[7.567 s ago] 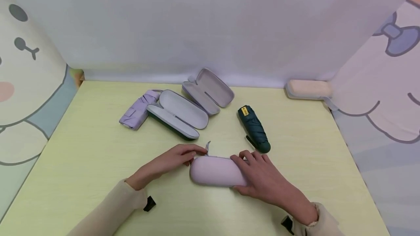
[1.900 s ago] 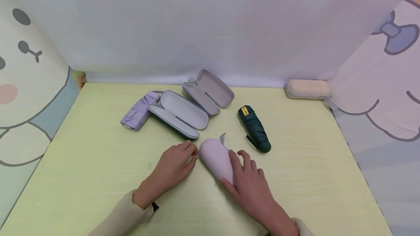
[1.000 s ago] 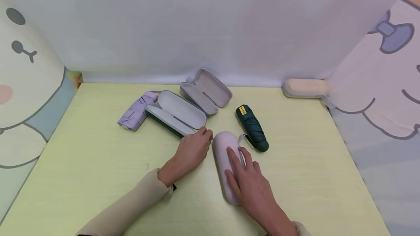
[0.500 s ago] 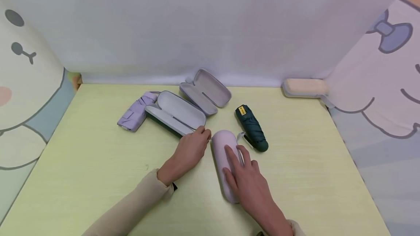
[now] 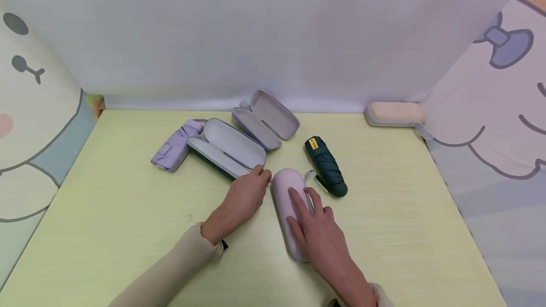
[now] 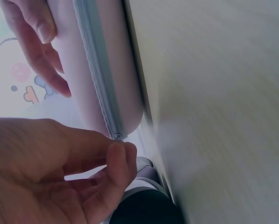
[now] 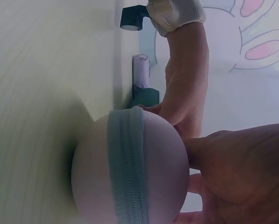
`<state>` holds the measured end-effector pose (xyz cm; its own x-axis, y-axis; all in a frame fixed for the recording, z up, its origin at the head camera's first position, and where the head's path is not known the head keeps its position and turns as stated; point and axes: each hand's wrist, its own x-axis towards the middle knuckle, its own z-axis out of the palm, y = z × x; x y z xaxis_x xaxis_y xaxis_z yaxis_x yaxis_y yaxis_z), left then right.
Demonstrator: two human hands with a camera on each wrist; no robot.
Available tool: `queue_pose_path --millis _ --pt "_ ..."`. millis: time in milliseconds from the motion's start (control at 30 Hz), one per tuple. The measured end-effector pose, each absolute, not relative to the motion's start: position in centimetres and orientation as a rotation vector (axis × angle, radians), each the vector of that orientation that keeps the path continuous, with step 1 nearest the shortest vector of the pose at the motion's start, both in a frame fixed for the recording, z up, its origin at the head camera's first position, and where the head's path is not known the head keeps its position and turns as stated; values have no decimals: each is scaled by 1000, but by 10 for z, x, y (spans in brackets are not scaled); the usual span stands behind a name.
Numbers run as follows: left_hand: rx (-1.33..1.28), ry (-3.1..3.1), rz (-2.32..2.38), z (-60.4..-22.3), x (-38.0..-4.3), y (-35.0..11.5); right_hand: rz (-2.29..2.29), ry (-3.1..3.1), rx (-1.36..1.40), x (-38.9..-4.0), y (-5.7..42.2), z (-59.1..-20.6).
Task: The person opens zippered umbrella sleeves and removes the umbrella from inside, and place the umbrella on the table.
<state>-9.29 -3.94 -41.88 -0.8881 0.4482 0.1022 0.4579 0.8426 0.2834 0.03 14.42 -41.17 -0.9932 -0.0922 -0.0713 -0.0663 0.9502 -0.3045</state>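
A pale pink zippered hard case (image 5: 286,193), like a glasses case, lies closed on the table, pointing away from me. My right hand (image 5: 326,240) holds it from above and the right, thumb and index finger on its top. At the case's far left end is my left hand (image 5: 243,198). In the left wrist view, its thumb and index finger pinch the zipper pull (image 6: 118,136), mostly hidden by the fingertips. A grey-blue zipper (image 7: 126,168) runs along the case in the right wrist view. A small strap (image 5: 309,173) sticks out at its far right.
An open glasses case (image 5: 215,157) with a dark green shell lies just beyond my left hand. Behind it stands an open grey-lilac case (image 5: 258,129). A folded lilac umbrella (image 5: 172,150) lies left, a dark green one (image 5: 327,167) right. A peach case (image 5: 395,113) sits at the back right.
The pink case has turned from lying crosswise to pointing away from me. My left hand has moved right and forward to its far end. In the last half second, little has shifted.
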Motion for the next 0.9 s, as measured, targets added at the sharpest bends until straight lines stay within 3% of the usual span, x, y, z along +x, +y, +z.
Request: queue_pose_path --millis 900 --pt "-773 -3003 -585 -422 -82 -43 -533 3057 -109 -15 139 -414"
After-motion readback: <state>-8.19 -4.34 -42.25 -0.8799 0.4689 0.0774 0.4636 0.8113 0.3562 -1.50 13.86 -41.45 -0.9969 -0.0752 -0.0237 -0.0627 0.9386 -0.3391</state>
